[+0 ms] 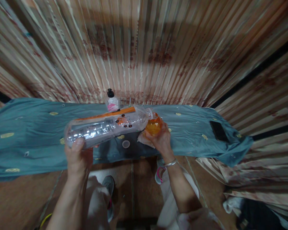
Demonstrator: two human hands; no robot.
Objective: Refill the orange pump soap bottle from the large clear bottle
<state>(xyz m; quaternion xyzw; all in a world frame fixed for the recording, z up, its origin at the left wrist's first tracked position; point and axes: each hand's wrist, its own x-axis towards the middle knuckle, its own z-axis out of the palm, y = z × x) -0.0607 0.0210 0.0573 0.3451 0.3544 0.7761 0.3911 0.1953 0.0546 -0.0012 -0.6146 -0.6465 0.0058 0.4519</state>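
Note:
My left hand (79, 155) is closed around the base end of a large clear plastic bottle (103, 127) with an orange-printed label. The bottle lies tilted nearly level, its open neck pointing right. At its mouth is a small orange see-through cup (154, 124), gripped by my right hand (162, 137). Neck and cup rim overlap in view; I cannot tell whether they touch. Under the cup a pale cloth or tissue (145, 140) shows beside my right fingers. A round whitish cap (126, 144) rests on the cloth-covered surface below the bottle.
A small clear bottle with a black top (113, 101) stands behind the large bottle. A black phone (219, 131) lies at the right on the teal patterned cloth (43, 127). Pleated curtains (144, 48) hang behind and to the right. Dark clothing (256, 214) lies at the lower right.

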